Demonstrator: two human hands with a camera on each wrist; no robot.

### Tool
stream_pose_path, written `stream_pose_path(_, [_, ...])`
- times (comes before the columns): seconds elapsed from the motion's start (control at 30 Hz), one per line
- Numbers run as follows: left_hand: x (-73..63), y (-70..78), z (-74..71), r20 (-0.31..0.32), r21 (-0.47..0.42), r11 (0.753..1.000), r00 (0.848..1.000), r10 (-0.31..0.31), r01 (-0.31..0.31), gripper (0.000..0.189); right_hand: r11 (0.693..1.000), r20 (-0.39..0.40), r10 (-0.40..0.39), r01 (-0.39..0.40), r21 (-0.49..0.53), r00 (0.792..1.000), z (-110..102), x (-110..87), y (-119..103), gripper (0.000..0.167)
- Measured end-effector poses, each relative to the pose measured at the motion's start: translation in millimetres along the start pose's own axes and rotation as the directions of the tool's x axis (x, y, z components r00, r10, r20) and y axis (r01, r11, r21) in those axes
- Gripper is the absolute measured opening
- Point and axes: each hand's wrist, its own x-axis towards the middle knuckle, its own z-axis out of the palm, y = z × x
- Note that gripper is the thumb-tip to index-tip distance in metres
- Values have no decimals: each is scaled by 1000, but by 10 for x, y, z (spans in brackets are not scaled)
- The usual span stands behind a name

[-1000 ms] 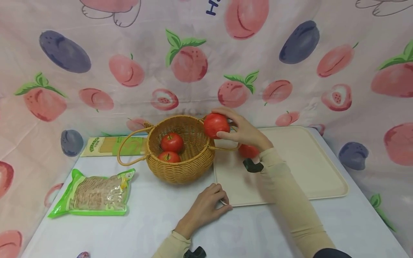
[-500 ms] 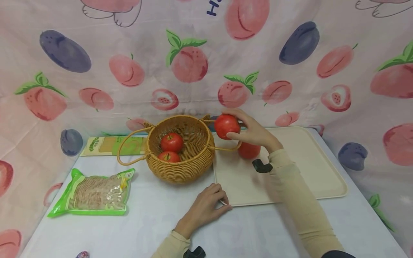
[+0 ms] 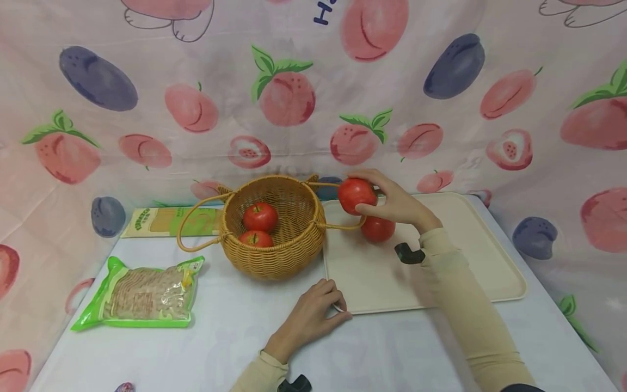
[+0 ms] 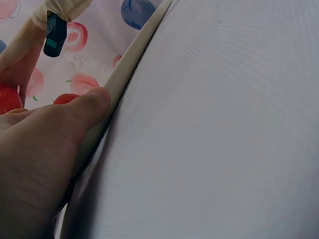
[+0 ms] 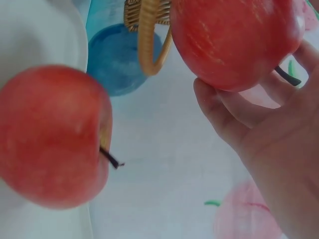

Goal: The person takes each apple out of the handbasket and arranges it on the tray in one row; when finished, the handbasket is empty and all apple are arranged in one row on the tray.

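While L hand point(image 3: 311, 311) grips the rim of the beige tray point(image 3: 362, 272), R hand point(image 3: 403, 206) holds a red apple point(image 3: 356, 196) near the tray's far-L corner, prob. firm, bruisable, slightly slick, med. wt., so best cupped round its widest part.

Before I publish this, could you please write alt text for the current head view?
A person's right hand holds a red apple just right of a wicker basket with two more apples inside. A fourth apple rests on a cream tray, whose near left corner the left hand grips; a green-edged bag lies left of the basket.
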Motion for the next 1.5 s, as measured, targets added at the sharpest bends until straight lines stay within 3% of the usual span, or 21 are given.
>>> stream_pose_path(0.9, [29, -6, -18, -7, 0, 1000, 1000, -7, 7, 16, 994, -4, 104, -105, -22, 995, -217, -260, 332, 62])
stream_pose_path(1.5, [18, 1, 1, 9, -1, 1000, 1000, -23, 23, 16, 992, -41, 111, -114, -59, 993, -299, -443, 476, 61])
